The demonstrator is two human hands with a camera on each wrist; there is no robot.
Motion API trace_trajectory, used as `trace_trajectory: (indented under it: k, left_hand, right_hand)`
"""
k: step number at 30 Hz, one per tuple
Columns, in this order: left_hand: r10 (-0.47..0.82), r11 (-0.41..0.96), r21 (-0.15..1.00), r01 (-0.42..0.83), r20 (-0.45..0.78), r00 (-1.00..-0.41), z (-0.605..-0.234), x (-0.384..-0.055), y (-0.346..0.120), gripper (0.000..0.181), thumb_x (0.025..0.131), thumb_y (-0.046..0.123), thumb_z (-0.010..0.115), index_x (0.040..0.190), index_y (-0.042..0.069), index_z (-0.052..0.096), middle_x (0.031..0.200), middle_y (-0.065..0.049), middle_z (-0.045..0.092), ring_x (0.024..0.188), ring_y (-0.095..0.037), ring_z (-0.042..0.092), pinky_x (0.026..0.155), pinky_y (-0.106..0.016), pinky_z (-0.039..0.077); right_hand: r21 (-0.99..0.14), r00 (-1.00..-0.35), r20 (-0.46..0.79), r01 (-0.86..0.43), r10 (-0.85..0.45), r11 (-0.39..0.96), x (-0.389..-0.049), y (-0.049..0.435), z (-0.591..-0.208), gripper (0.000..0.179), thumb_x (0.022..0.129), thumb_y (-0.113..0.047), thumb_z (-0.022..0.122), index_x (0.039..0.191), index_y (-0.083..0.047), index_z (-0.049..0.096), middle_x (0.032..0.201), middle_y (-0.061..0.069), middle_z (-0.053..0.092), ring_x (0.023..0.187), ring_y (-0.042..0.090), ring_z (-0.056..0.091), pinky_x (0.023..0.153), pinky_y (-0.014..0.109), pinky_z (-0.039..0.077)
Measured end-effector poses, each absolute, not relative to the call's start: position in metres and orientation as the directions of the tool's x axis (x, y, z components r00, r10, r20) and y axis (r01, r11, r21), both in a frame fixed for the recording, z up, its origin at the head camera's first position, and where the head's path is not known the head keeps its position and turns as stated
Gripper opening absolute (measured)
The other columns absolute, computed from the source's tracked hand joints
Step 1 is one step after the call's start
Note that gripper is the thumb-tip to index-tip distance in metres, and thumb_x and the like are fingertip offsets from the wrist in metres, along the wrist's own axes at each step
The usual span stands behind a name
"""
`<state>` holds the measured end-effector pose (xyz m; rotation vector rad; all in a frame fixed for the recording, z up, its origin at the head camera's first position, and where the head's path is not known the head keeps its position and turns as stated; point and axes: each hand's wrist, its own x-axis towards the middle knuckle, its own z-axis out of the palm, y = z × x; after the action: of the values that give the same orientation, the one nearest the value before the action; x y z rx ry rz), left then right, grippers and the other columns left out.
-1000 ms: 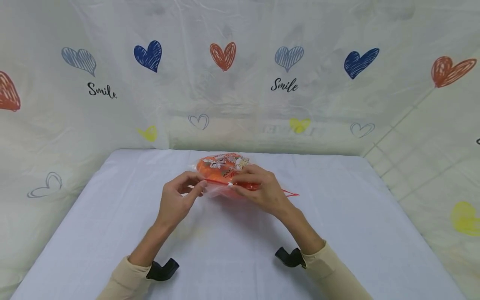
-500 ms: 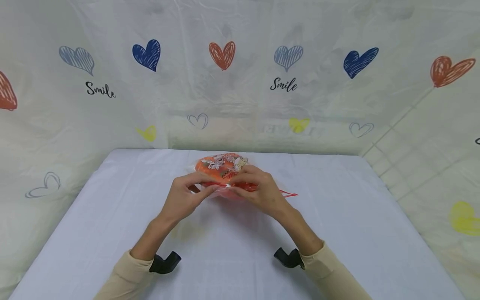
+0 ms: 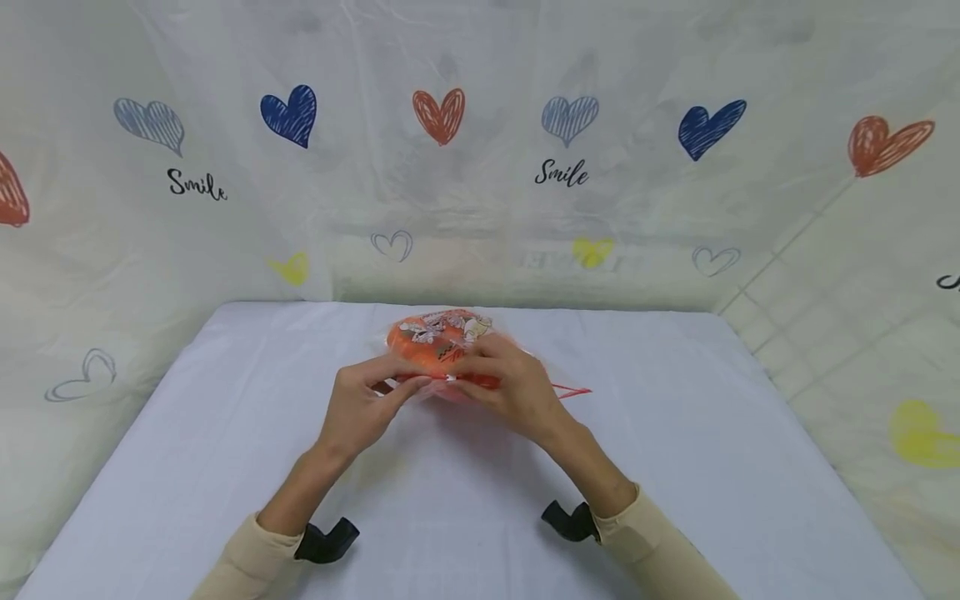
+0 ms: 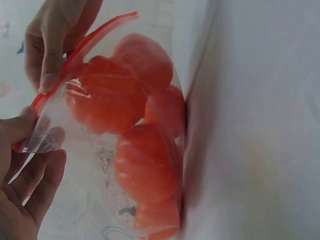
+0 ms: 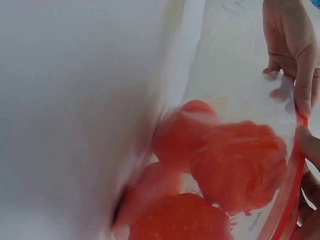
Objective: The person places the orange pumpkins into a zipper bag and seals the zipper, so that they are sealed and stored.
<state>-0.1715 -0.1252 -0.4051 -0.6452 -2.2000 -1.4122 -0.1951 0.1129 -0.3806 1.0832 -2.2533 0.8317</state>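
A clear zip bag [image 3: 423, 337] with a red zip strip [image 4: 102, 31] and printed pictures stands near the back of the table. Several orange pumpkin-shaped pieces [image 4: 146, 162] show through its film. My left hand [image 3: 363, 407] pinches the bag's top corner at one end of the strip, the film between thumb and fingers. Right beside it my right hand [image 3: 517, 387] pinches the strip between thumb and fingertips. A small white spot [image 3: 451, 377] shows on the strip between the hands. In the right wrist view the two thumbs nearly meet on the red strip.
White cloth covers the table [image 3: 465, 517]. Behind it hangs a pale curtain [image 3: 495, 192] printed with hearts. Black curved pieces [image 3: 327, 540] stick out from both sleeve cuffs. A red strip end [image 3: 573, 391] juts out right of the right hand.
My left hand has moved right along the bag's top edge, close up to the right hand. The right hand keeps its pinch on the strip, and the bag stays almost in place.
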Motion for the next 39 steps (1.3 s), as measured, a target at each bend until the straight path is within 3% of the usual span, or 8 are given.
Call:
trace_trajectory:
  k: [6, 13, 20, 28, 39]
  left_hand:
    - [0.112, 0.371, 0.720, 0.586, 0.592, -0.798, -0.407, -0.167, -0.126, 0.014, 0.086, 0.012, 0.085, 0.099, 0.015, 0.084, 0.091, 0.001, 0.080, 0.077, -0.005, 0.066, 0.064, -0.023, 0.057]
    - [0.091, 0.402, 0.721, 0.564, 0.581, -0.809, -0.408, -0.164, -0.128, 0.017, 0.086, 0.011, 0.085, 0.102, 0.013, 0.083, 0.095, 0.002, 0.082, 0.075, -0.005, 0.067, 0.065, -0.024, 0.058]
    - [0.084, 0.412, 0.713, 0.568, 0.590, -0.803, -0.405, -0.165, -0.132, 0.016, 0.085, 0.010, 0.085, 0.101, 0.013, 0.083, 0.092, 0.001, 0.081, 0.074, -0.005, 0.068, 0.066, -0.022, 0.058]
    - [0.085, 0.419, 0.714, 0.561, 0.584, -0.807, -0.404, -0.164, -0.134, 0.018, 0.086, 0.010, 0.085, 0.104, 0.007, 0.082, 0.094, -0.003, 0.082, 0.074, -0.005, 0.068, 0.067, -0.021, 0.058]
    - [0.063, 0.405, 0.717, 0.567, 0.597, -0.800, -0.407, -0.165, -0.141, 0.019, 0.086, 0.009, 0.084, 0.105, 0.011, 0.083, 0.094, -0.001, 0.081, 0.074, -0.005, 0.069, 0.068, -0.020, 0.058]
  right_hand:
    - [-0.276, -0.498, 0.707, -0.848, -0.502, 0.453, -0.195, 0.118, -0.385, 0.017, 0.082, -0.012, 0.089, 0.096, -0.018, 0.083, 0.092, -0.003, 0.066, 0.085, 0.012, 0.057, 0.069, 0.022, 0.051]
    - [-0.332, -0.540, 0.685, -0.828, -0.488, 0.451, -0.193, 0.127, -0.388, 0.016, 0.081, -0.009, 0.088, 0.096, -0.014, 0.083, 0.095, 0.000, 0.070, 0.105, 0.023, 0.070, 0.083, 0.032, 0.061]
    - [-0.365, -0.546, 0.693, -0.829, -0.471, 0.424, -0.193, 0.135, -0.388, 0.018, 0.080, -0.005, 0.088, 0.095, -0.012, 0.082, 0.093, 0.000, 0.071, 0.082, 0.013, 0.061, 0.068, 0.022, 0.053]
    - [-0.418, -0.561, 0.699, -0.824, -0.444, 0.383, -0.198, 0.142, -0.392, 0.019, 0.079, -0.003, 0.088, 0.096, -0.011, 0.083, 0.093, 0.001, 0.070, 0.081, 0.012, 0.061, 0.066, 0.019, 0.051]
    - [-0.475, -0.562, 0.706, -0.827, -0.431, 0.301, -0.206, 0.154, -0.395, 0.021, 0.079, 0.005, 0.085, 0.096, -0.007, 0.083, 0.091, 0.004, 0.069, 0.077, 0.014, 0.060, 0.064, 0.017, 0.049]
